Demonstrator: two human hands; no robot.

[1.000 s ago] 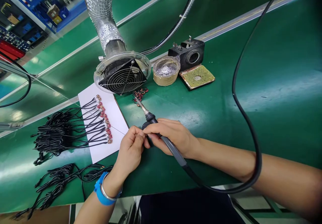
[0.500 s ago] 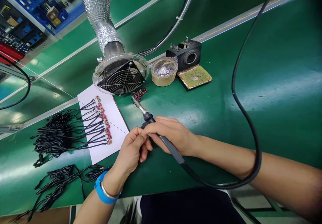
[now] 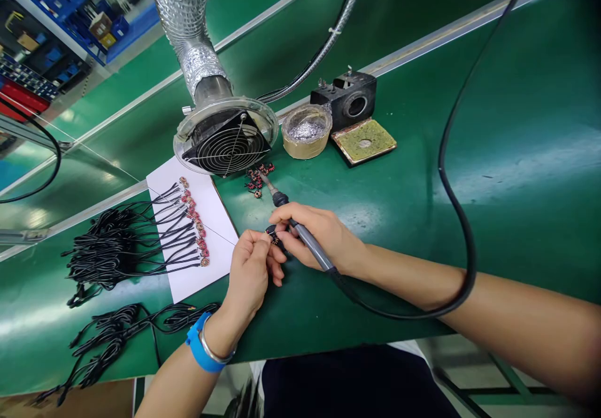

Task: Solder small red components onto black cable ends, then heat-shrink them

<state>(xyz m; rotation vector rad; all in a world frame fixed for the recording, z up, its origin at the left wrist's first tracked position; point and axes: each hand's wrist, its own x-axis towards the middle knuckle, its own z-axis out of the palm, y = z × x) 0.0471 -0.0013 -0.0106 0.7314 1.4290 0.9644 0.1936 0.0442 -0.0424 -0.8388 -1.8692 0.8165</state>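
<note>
Right hand (image 3: 331,239) closed round grey-handled soldering iron (image 3: 307,241), pen-style grip, fingers wrapped on the shaft. Iron's long axis runs diagonally, lower right to upper left. Its metal tip points up-left, away from the person, reaching small pile of red-and-copper coil parts (image 3: 257,177); contact cannot be told. Iron is near centre of view, over green bench mat (image 3: 399,218). Thick black cable (image 3: 462,243) leaves the handle's rear, crosses the right forearm and climbs to the top edge. Left hand (image 3: 251,271) pinched, thumb and fingertips closed on small dark round coil part (image 3: 273,236), held just beside the iron's handle, against the right-hand fingers. Blue wristband (image 3: 200,349) on left wrist. Left of the hands: white paper sheet (image 3: 201,277) with row of coil parts on black leads (image 3: 195,221), tangled black wire bundle (image 3: 101,252) further left. Behind the pile: black extractor fan in clear round hood (image 3: 225,141) under silver foil duct (image 3: 185,24), round tub of silvery scraps (image 3: 306,131), black iron stand (image 3: 350,97) with yellow sponge pad (image 3: 365,141). Labels on blue shelf bins (image 3: 42,24) too small to read
</note>
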